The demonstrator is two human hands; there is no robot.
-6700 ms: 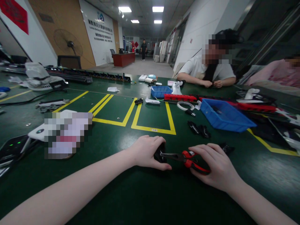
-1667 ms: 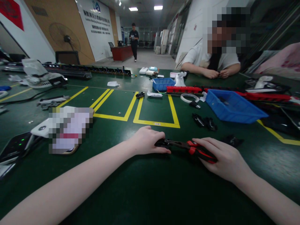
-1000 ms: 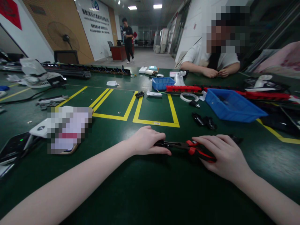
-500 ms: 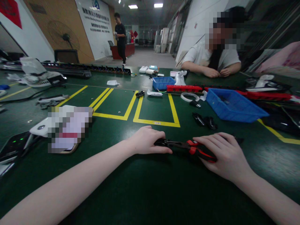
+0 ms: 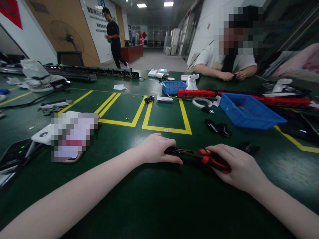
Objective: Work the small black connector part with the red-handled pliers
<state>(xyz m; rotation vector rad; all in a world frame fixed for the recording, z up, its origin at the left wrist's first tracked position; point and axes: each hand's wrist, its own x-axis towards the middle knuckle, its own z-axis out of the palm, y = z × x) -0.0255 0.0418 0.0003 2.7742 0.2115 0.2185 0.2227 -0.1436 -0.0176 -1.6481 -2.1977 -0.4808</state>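
My right hand (image 5: 235, 167) is closed around the red and black handles of a pair of long-nose pliers (image 5: 205, 156). The jaws point left and meet a small black part (image 5: 170, 151), which my left hand (image 5: 159, 149) pinches between thumb and fingers. Most of that part is hidden by my fingers, so its exact kind does not show. Both hands are just above the dark green table (image 5: 159, 205). Beyond my right hand lie a dark crumpled piece (image 5: 248, 147) and some black parts (image 5: 218, 127).
A blue bin (image 5: 251, 113) stands at the right, with a smaller blue basket (image 5: 173, 87) farther back. Long red strips (image 5: 196, 94) lie near them. At the left are a phone (image 5: 77, 136) and a white device (image 5: 43, 134). Across the table sits a co-worker (image 5: 226, 66).
My fingers have shifted slightly on the right, uncovering more of the dark piece behind them. The pliers and black part stay nearly in place. A person in the background has walked left.
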